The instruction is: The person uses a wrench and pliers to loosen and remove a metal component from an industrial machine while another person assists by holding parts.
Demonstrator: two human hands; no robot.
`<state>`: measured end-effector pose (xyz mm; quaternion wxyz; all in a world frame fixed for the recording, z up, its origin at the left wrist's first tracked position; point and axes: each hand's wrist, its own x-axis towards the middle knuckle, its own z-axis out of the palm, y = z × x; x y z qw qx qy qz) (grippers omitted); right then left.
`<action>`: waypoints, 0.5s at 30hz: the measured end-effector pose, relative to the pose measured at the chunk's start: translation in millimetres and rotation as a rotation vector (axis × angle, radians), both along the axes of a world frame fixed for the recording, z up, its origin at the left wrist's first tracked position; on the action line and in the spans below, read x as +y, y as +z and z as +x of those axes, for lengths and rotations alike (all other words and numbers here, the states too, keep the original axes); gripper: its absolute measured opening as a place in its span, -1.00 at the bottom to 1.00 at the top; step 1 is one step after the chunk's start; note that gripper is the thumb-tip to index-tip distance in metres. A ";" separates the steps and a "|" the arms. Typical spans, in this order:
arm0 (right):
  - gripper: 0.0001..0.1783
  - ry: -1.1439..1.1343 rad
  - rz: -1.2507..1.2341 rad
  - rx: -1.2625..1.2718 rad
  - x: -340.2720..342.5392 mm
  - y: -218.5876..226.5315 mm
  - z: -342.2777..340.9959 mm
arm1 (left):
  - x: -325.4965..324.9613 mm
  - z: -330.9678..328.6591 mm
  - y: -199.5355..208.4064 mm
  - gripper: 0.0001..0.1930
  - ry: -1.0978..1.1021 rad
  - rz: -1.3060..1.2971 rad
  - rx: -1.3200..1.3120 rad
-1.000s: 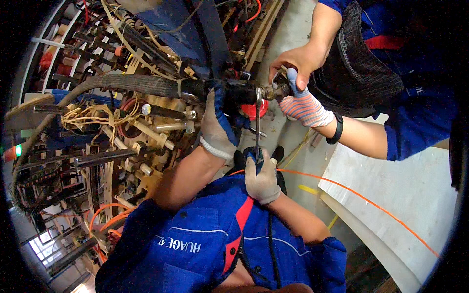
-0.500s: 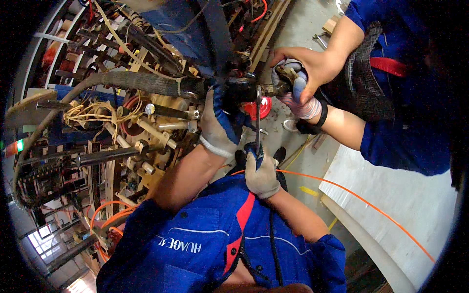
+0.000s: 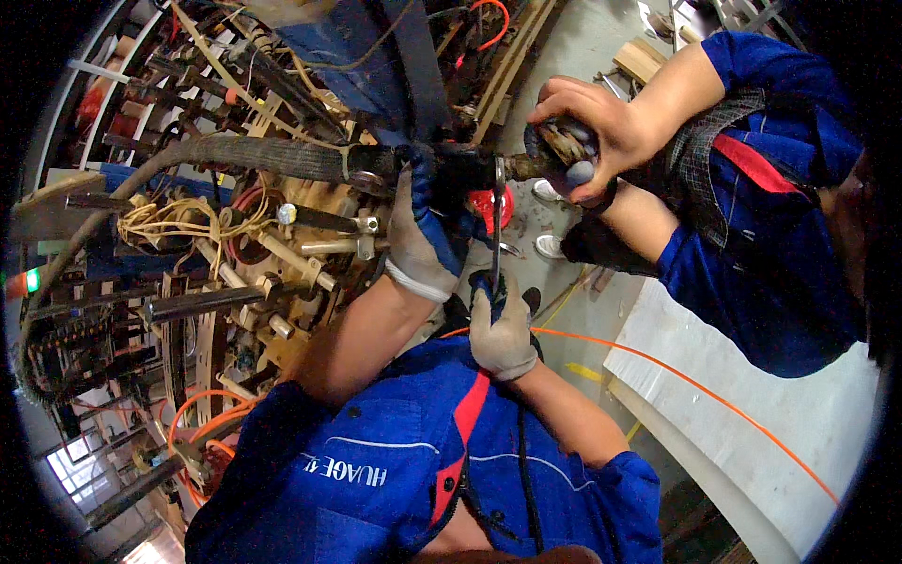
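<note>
My right hand (image 3: 503, 329), in a grey glove with a blue-black palm, is closed round the lower end of a long metal wrench (image 3: 497, 230). The wrench stands nearly upright in the view, its top end against the joint beside a black pipe fitting (image 3: 460, 167). My left hand (image 3: 423, 230), gloved alike, is closed on the fitting's left part; some fingers are hidden behind it. A braided grey hose (image 3: 263, 158) runs into the fitting from the left. On the right, a co-worker's hands (image 3: 592, 141) grip the metal end piece (image 3: 531, 167), one bare hand over a gloved one.
Machinery with rods, bolts and yellowish wires (image 3: 169, 221) fills the left. A blue-grey upright beam (image 3: 413, 75) stands beyond my left hand. A red round object (image 3: 493, 209) lies below the fitting. An orange cable (image 3: 695, 383) crosses to a pale board (image 3: 742, 404) at right.
The co-worker's hands have turned round the end piece, and their forearms and body have shifted. My hands and the wrench have barely moved.
</note>
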<state>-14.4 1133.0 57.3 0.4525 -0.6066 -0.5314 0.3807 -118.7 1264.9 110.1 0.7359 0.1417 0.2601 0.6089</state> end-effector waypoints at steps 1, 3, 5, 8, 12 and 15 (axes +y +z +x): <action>-0.57 -0.013 0.003 -0.092 -2.7 -3.3 -1.3 | 0.0 1.6 1.2 -0.47 0.013 -0.005 -0.018; -0.58 -0.040 0.009 -0.276 -10.8 -13.2 -4.3 | -1.4 4.8 1.5 -0.47 0.041 -0.013 -0.055; -0.57 -0.074 0.097 -0.319 -12.2 -6.0 -7.0 | -3.1 4.2 -2.8 -0.47 0.053 -0.028 -0.055; -0.56 -0.022 0.073 -0.234 -13.0 6.8 -4.5 | -5.1 -1.8 -11.3 -0.48 0.022 -0.029 -0.024; -0.58 -0.007 0.127 -0.317 -18.8 2.7 -6.4 | -16.1 -7.7 -7.8 -0.53 -0.019 0.008 -0.003; -0.61 -0.033 0.118 -0.170 -24.4 -5.4 -10.3 | -15.6 -6.5 -6.3 -0.51 0.006 -0.051 -0.029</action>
